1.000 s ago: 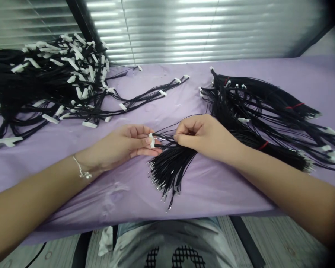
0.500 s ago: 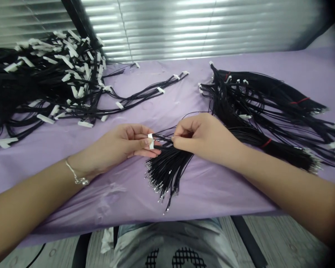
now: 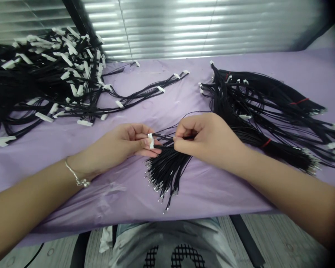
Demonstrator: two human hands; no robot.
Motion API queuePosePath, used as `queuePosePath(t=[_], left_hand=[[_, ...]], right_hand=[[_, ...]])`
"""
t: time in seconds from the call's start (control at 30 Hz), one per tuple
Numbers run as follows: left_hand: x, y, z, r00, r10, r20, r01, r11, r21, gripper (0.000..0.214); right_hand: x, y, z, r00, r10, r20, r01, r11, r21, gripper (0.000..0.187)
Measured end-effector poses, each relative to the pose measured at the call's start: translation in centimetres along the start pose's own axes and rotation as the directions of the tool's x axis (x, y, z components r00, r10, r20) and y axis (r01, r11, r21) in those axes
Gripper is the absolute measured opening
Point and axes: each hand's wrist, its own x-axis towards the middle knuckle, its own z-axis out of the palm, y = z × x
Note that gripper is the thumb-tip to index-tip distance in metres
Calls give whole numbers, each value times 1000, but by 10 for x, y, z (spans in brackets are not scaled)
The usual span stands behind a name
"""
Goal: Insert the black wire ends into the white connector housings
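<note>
A small white connector [image 3: 151, 140] sits pinched in the left hand [image 3: 123, 145], just above the tabletop [image 3: 106, 193]. The right hand [image 3: 203, 136] has its fingers closed on a thin black wire [image 3: 164, 137] leading into it. The loose wire bundle [image 3: 167, 169] fans out below; a stray strand could snag, or the terminal could seat crooked.
</note>
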Motion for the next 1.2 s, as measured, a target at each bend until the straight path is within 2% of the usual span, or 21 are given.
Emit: queuePosePath(t=[0.43, 0.8, 1.2], left_hand=[[-2, 8, 5, 998, -64, -18, 65, 997, 45, 6], [0, 6, 3, 1000, -16, 15, 15, 997, 70, 4], [2, 2, -3, 997, 16, 82, -21, 998, 52, 5]], right_hand=[[1, 3, 2, 998, 31, 56, -32, 999, 20, 9], [4, 4, 7, 992, 70, 102, -77, 995, 63, 10], [4, 4, 7, 990, 61, 127, -60, 998, -12, 12]])
